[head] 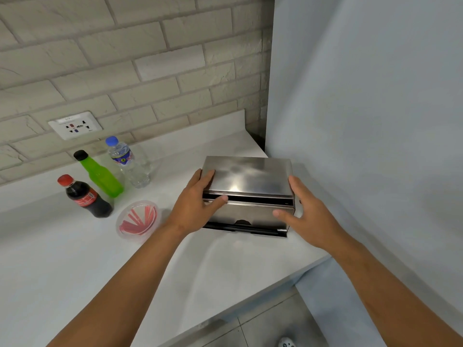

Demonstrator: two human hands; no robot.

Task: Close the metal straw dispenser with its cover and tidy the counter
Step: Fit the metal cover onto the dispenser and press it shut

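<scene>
1. Your left hand (198,204) grips the left end of the cover (246,177), fingers on top, thumb at its front edge.
2. Your right hand (309,211) is open, fingers spread against the right end of the metal straw dispenser (250,216).
3. The cover sits on the dispenser with a dark gap showing along the front.
4. The dispenser stands on the white counter (75,259) near the right wall; a bowl of red straws (137,219) lies to its left.

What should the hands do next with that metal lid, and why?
Probably press the cover down at its front edge. A dark gap still shows between it and the dispenser body, and the left hand and right hand already flank it.
</scene>
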